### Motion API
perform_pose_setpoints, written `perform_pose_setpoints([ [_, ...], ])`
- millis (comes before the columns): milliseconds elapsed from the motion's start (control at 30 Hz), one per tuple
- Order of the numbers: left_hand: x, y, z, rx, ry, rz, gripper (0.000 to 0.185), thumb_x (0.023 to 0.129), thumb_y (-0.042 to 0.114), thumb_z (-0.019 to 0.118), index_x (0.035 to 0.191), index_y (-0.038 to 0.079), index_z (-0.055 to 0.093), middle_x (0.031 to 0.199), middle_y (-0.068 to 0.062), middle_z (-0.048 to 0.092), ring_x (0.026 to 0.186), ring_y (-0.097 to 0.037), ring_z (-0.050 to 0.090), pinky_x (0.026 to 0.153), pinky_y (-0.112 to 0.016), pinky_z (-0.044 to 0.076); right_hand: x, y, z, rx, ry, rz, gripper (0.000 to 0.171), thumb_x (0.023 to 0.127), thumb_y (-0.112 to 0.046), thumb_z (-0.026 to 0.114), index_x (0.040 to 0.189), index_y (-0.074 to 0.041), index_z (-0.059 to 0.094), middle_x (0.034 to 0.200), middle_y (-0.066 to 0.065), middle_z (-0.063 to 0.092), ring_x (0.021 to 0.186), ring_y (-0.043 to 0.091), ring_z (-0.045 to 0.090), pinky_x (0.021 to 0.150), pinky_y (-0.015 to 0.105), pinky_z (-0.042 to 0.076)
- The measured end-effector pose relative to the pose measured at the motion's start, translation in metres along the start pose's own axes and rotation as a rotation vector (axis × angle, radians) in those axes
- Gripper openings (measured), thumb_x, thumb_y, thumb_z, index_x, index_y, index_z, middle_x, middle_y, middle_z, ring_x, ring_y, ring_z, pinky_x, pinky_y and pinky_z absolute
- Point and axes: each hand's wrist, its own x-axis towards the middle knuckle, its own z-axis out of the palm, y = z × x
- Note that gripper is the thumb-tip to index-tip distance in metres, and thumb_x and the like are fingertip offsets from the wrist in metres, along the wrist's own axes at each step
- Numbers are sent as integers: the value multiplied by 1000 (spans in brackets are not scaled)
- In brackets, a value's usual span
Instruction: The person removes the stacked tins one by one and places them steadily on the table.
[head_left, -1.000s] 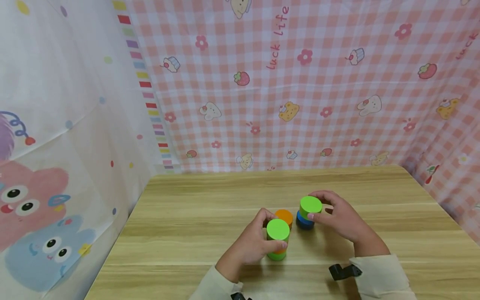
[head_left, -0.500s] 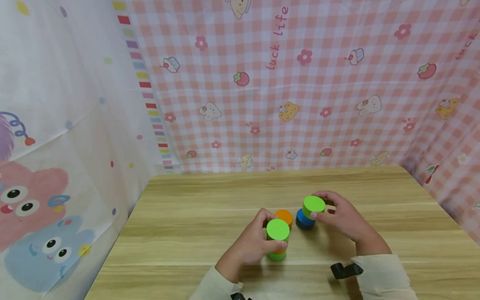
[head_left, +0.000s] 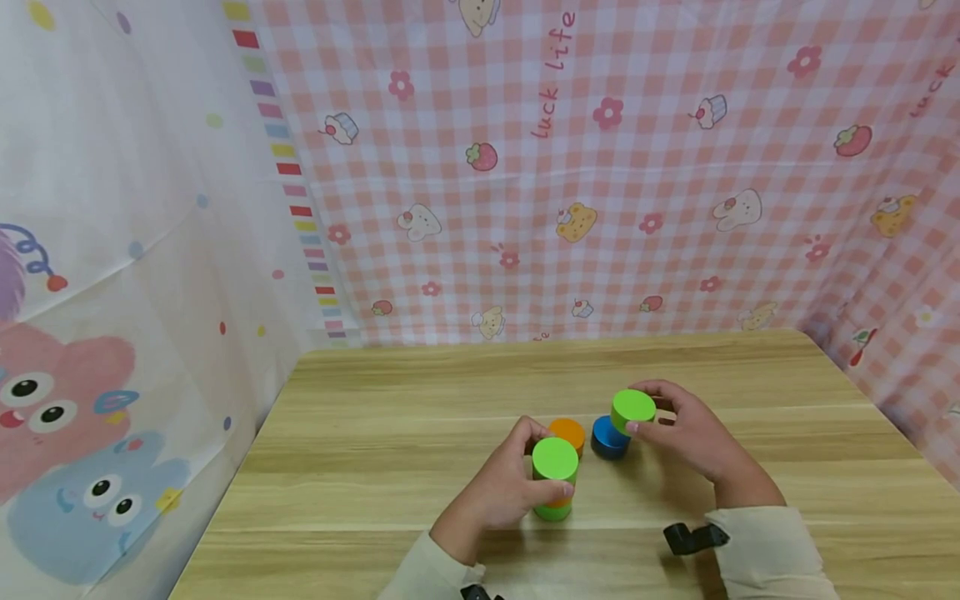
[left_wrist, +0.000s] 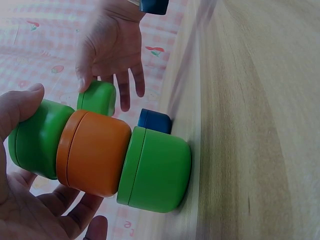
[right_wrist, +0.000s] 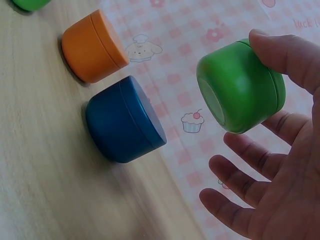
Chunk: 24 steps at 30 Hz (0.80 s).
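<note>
The left hand curls round a tall stack of three round plastic pots, green on top, orange in the middle and green at the bottom. The thumb is on one side and the fingers on the other. The stack stands upright on the wooden tabletop, near the front edge and about the middle.

The right hand holds a small round green plastic pot up in the air, a bit tilted. The thumb and one finger pinch it, and the other fingers are spread out loose. This pot touches nothing but the hand. In the right wrist view it hangs clear of the wood.

Just under and beside it sits a round blue plastic pot, flat on the tabletop. A round orange plastic pot stands just left of the blue one, right behind the stack. All the pots have their lids on, so I cannot tell what is in them.

A pink checked cloth with bunnies and cupcakes hangs behind the far edge.
</note>
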Motion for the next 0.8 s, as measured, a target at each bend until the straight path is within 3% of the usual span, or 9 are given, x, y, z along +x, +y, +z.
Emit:
perform_pose_setpoints([
  [200,0,0,0,2,-2,-2,51,89,26,87,124,21,50,126,4,60,122,-21,54,108,-54,45,1,5,0,16,-13,28,52,98,-22,77,143,-5,56,140,18,60,124,38,58,93,39,49],
  [800,0,1,0,-2,-6,-7,51,89,26,87,124,21,51,126,3,60,120,-20,54,108,-54,44,2,18,-2,35,2,-8,49,97,-16,77,140,-1,57,134,18,63,119,33,57,94,41,48],
])
